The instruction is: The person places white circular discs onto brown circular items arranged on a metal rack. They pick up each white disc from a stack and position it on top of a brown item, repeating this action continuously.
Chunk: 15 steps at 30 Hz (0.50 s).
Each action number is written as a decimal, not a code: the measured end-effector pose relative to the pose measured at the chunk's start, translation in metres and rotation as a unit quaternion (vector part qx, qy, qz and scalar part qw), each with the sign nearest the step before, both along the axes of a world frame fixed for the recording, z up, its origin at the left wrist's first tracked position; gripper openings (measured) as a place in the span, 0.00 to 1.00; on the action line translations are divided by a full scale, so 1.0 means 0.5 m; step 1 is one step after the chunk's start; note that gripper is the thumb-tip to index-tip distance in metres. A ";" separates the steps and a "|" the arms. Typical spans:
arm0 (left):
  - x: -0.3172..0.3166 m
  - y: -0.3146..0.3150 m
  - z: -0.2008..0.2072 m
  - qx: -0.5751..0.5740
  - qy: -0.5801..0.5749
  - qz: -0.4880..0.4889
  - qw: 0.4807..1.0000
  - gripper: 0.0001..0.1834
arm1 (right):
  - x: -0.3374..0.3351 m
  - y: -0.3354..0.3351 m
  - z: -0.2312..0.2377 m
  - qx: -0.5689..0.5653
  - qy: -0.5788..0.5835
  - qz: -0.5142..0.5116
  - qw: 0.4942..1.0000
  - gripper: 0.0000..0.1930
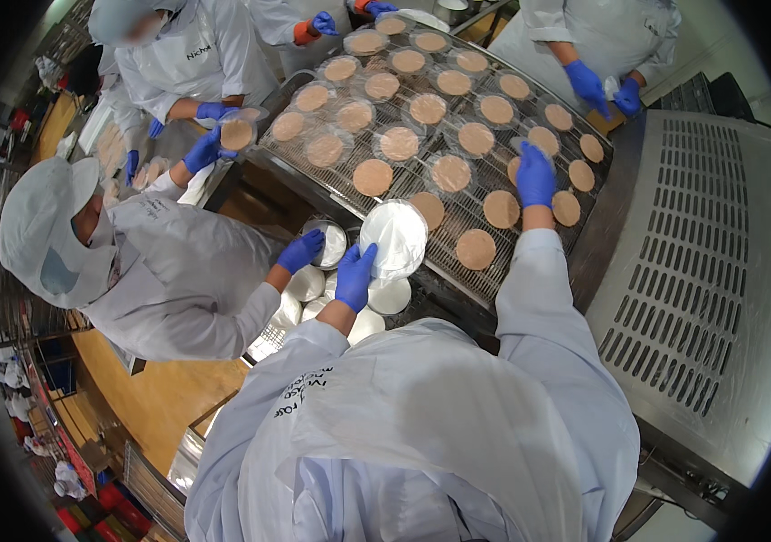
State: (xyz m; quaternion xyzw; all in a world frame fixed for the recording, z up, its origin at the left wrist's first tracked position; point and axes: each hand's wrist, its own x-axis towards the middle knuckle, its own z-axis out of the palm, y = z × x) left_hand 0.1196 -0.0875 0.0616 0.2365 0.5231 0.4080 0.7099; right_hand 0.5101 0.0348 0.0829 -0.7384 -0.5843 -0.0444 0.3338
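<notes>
My left hand (355,276), in a blue glove, is closed on the near edge of a stack of round film sheets (393,240), whitish and glossy. The stack is held up beside the front left corner of a wire-mesh conveyor (457,206). My right hand (536,177), also gloved, reaches over the conveyor with its fingers together. A clear round film (518,143) shows at its fingertips, by a pale round patty (543,140). Another patty (513,170) is partly hidden under this hand. Flat patties lie in rows, many with clear film discs; a bare-looking patty (476,249) lies nearest me.
More white film stacks (390,296) lie below my left hand. At my left, a co-worker (168,262) holds a film-covered patty (236,135) and a film stack (328,244). Others stand along the far side. A slotted metal housing (683,262) stands at the right.
</notes>
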 end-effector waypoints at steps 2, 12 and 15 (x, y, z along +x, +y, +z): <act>0.008 0.005 0.006 0.001 -0.010 -0.002 1.000 0.21 | -0.014 -0.026 -0.116 -0.051 -0.055 -0.016 0.997 0.13; -0.003 0.004 -0.030 0.038 -0.023 -0.033 0.999 0.21 | -0.356 -0.166 0.055 -0.287 0.277 0.247 0.883 0.12; 0.009 0.001 -0.035 0.033 -0.051 -0.024 0.998 0.21 | -0.406 -0.161 0.034 -0.274 0.153 0.196 0.929 0.13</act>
